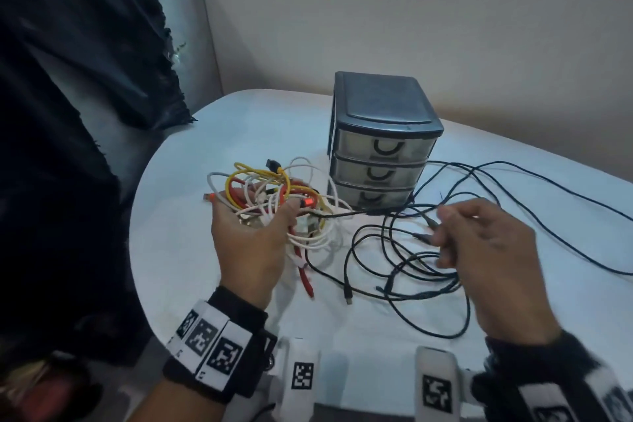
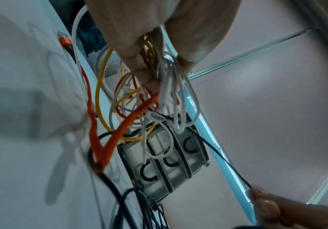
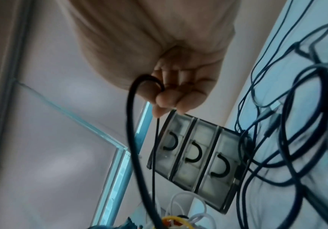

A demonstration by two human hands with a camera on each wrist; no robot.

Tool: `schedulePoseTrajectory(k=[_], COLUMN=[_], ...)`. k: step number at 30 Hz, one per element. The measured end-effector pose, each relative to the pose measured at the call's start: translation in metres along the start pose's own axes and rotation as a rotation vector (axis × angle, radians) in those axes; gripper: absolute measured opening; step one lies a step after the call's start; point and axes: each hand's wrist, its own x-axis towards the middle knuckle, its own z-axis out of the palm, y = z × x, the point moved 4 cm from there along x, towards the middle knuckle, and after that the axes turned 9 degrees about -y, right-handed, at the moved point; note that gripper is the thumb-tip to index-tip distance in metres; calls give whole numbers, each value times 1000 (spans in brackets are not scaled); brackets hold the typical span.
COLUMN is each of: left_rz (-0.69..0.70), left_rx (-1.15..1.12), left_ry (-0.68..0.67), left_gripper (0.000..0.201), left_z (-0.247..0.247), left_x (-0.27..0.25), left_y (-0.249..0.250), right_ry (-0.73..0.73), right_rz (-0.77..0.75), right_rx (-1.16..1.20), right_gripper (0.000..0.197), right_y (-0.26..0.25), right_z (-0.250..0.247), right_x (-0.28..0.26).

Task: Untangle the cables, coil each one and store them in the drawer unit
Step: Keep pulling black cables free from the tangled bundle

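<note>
— What is the left hand [image 1: 251,243] doing?

— It sits left of centre in the head view, fingers curled round a tangle of cables [image 1: 274,195]: white, yellow, orange and red strands bunched in its grip and lifted off the table [image 1: 191,154]. In the left wrist view the white loops [image 2: 178,99] hang from between the thumb and fingers, and an orange cable [image 2: 120,133] droops below them to the surface.

— And the right hand [image 1: 493,250]?

— Right of centre, fingers bent inward, pinching a thin black cable [image 1: 383,212] that runs taut across to the tangle. The right wrist view shows the black cable [image 3: 132,117] looping over the thumb and held by the curled fingertips [image 3: 169,99] (the picture is blurred, so the exact pinch point is hard to make out).

— Where does the rest of the black cable lie?

— In loose loops on the white table, below and to the right of the hand, trailing to the right edge of the frame.

— The drawer unit [image 1: 380,144]?

— Upright at the centre, just above both hands, three translucent drawers all closed, dark lid on top. Dark cloth [image 1: 68,113] fills the left side of the frame.
</note>
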Motion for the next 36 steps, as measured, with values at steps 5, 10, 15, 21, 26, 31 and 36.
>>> schedulePoseTrajectory(k=[5, 10, 15, 21, 26, 31, 36], left_rz=[15, 60, -53, -164, -114, -97, -60], left_rx=[-22, -59, -326, -461, -445, -423, -404], left_ry=[67, 183, 172, 65, 16, 8, -81], left_gripper=[90, 42, 57, 44, 42, 31, 39], left_z=[1, -6, -16, -17, -7, -4, 0], left_x=[2, 11, 21, 19, 13, 5, 2], left_y=[0, 9, 2, 2, 7, 7, 11], right_ry=[66, -1, -714, -430, -430, -500, -501], right_rz=[-91, -270, -108, -94, -291, -219, -317], right_rx=[-19, -24, -197, -321, -406, -955, -1193], right_gripper=[16, 16, 10, 35, 29, 21, 11], right_y=[-3, -30, -41, -46, -73, -56, -62], right_z=[-19, -37, 18, 36, 88, 131, 145], right_x=[2, -4, -38, 2, 7, 15, -6])
